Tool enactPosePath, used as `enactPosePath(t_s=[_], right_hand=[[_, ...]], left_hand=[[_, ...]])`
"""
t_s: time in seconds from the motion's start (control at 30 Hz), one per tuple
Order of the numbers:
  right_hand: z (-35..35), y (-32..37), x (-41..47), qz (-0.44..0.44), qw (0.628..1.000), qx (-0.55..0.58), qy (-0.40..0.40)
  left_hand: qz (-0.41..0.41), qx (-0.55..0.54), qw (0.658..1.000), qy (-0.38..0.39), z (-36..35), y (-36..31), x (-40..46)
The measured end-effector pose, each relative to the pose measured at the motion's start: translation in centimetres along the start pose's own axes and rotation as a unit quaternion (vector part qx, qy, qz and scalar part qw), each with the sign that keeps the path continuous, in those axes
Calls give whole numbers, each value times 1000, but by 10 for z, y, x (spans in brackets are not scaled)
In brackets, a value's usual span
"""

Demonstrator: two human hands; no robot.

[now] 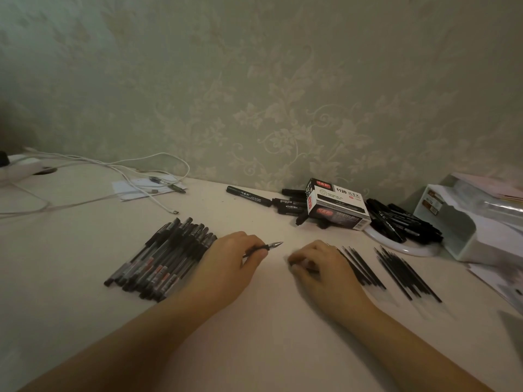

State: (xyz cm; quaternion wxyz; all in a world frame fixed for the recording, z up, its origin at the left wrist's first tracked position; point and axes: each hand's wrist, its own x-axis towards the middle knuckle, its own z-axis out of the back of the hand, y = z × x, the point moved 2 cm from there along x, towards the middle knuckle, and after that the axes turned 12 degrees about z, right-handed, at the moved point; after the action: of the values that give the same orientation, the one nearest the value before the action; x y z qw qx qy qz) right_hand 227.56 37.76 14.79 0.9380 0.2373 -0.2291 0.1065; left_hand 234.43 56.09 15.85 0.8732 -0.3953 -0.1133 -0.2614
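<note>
Our left hand (229,264) pinching a pen (267,247), tip pointing right, our right hand (319,267) curled round a blurred dark piece (295,263), pen pile (167,256) at left, refills (402,273) at right, box (336,203) far right.

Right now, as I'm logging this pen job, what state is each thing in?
left hand: grips a pen
pen: uncapped, tip bared
right hand: fingers curled, contents blurred
gel pens: capped, piled flat
refills: lying in two rows
marker box: flaps shut
markers: capped, heaped
cable: end unplugged
</note>
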Motion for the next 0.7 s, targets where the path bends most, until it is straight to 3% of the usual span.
enactPosePath(t_s=[0.13,0.23,0.5,0.6,0.7], right_hand=[[2,-1,-1,-11,999,-1,-34],[10,0,0,-35,991,46,-118],[10,-6,3,-141,891,345,-261],[8,-7,4,-154,855,419,-265],[5,-5,5,-146,850,441,-248]], left_hand=[[2,0,1000,6,0,-1,-1],[-1,-1,1000,11,-1,-1,-2],[-1,-3,1000,18,0,-2,-2],[-2,-2,1000,22,0,-4,-2],[-9,4,999,34,0,-6,-3]])
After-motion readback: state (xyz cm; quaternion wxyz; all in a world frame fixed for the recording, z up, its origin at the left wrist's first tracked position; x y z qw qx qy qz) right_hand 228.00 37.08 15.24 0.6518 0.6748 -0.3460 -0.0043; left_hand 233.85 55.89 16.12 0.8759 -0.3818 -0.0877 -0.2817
